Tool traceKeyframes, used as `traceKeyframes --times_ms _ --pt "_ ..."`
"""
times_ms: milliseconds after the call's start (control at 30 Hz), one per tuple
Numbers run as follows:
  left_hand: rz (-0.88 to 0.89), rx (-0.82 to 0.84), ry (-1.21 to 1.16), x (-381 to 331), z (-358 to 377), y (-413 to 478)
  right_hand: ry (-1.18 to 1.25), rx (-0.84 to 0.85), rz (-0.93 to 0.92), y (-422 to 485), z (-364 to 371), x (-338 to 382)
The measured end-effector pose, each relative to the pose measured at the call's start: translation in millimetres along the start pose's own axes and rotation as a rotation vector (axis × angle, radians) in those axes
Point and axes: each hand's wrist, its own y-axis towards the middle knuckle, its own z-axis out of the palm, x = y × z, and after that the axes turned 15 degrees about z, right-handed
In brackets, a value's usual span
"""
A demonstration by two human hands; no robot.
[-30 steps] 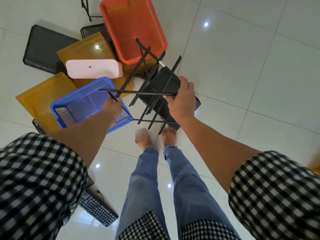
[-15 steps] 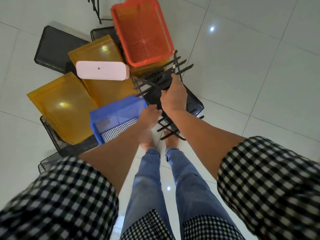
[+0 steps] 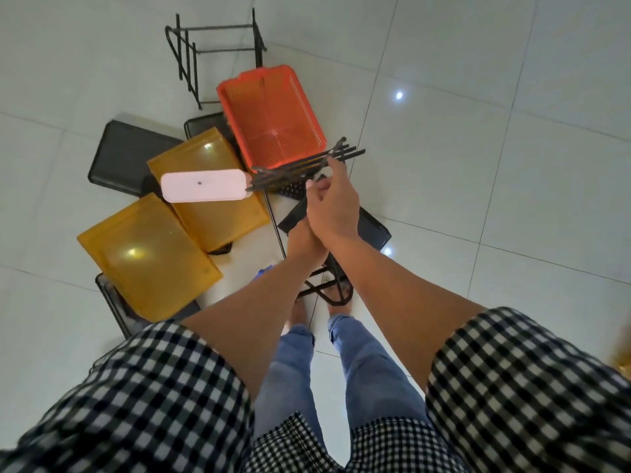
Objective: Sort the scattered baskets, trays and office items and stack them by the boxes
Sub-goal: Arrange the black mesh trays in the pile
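While black wire rack (image 3: 290, 170) hangs just beside orange basket (image 3: 273, 117), right hand (image 3: 333, 206) curls round top bars; left hand (image 3: 302, 242) lower, grip hidden. Likely stiff, light, snag-prone; best held on frame bars, both ends

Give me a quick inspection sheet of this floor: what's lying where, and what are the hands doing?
Surface: glossy white tiled floor.
Job's things: orange basket; near yellow tray; far yellow tray with pink case on it; black tray at left; folded wire rack held up.
Clutter: second wire rack on the floor beyond the basket.
Hands: right hand grips the folded wire rack; left hand mostly hidden under it, grip unclear.
Cables: nothing seen.
Surroundings: the person's feet and jeans.
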Motion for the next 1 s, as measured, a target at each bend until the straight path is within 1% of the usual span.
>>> traceKeyframes --times_ms 33,133,200,300,367,433,500,633,733,867,1000 --pt "-0.002 0.007 0.004 -4 -6 1 0.013 -0.014 0.006 -4 -5 2" --pt "-0.031 -0.030 -0.252 -22 -29 -5 -0.013 -0.078 0.063 -20 -21 1" --pt "-0.061 -0.036 -0.364 -35 -41 -11 -0.053 -0.088 0.130 -31 -31 -4" --pt "-0.006 -0.002 -0.368 -56 -57 -23 -0.100 -0.032 0.196 -51 -42 -7" --pt "0.045 0.007 -0.330 -69 -66 -28 -0.163 0.017 0.182 -65 -48 -6" --pt "0.069 -0.004 -0.397 -84 -71 -35 -0.231 0.054 0.159 -78 -55 -5" --pt "0.121 -0.006 -0.476 -101 -76 -42 -0.226 0.042 0.165 -92 -62 -5" --pt "0.242 -0.014 -0.425 -130 -81 -49 -0.179 -0.026 0.208 -116 -78 -11" --pt "0.342 0.026 -0.392 -151 -77 -56 -0.200 -0.108 0.212 -128 -93 -17" --pt "0.447 0.111 -0.366 -181 -56 -69 -0.011 -0.181 0.285 -136 -119 -23" --pt "0.513 0.218 -0.355 -212 -21 -83 0.083 -0.268 0.321 -142 -155 -35"
